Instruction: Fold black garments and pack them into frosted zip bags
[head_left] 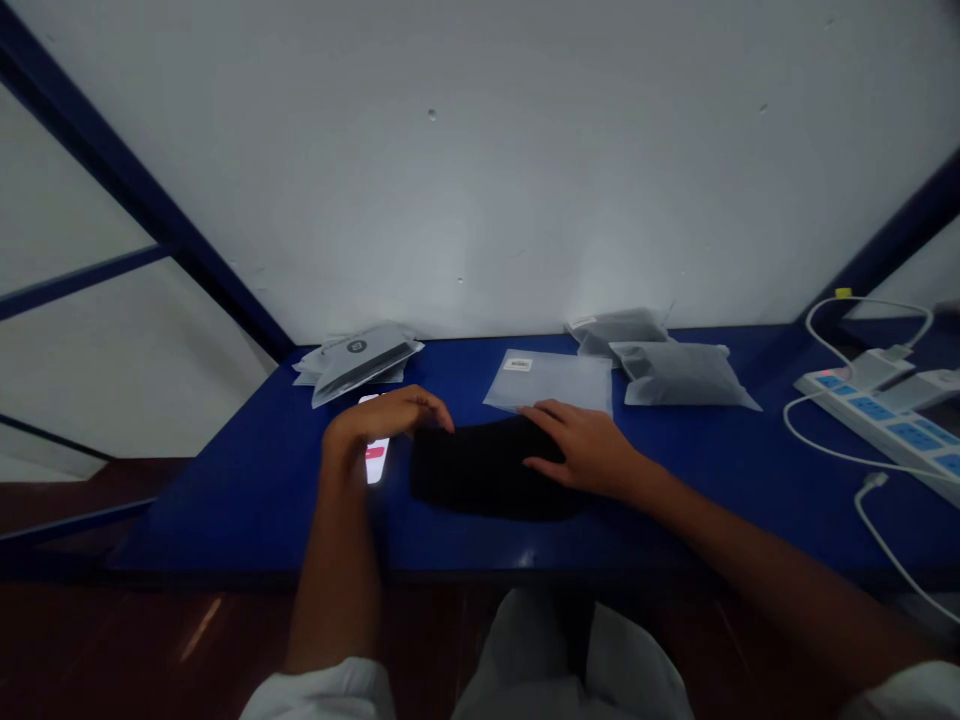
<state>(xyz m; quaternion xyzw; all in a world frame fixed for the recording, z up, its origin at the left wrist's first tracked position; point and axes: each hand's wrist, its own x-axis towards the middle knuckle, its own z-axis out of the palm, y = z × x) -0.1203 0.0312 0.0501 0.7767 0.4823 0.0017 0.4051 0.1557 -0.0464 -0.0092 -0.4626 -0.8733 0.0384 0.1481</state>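
A black folded cloth-like item [480, 475] lies flat on the blue table [255, 500] in front of me. My left hand [401, 410] is bent at the wrist over its upper left corner, fingers curled down at the edge; whether they pinch it is hidden. My right hand [574, 445] rests on the right part of the black item with its fingers spread. Just behind the item lies a flat frosted bag [559, 380] with a small white label. A lit phone [376, 460] is partly covered by my left hand and wrist.
Several packed frosted bags [367, 360] are stacked at the back left. Two filled frosted bags [682, 375] sit at the back right. A white power strip [885, 415] with plugs and loose white cables [892, 550] occupies the right end. A white wall panel [450, 200] stands behind.
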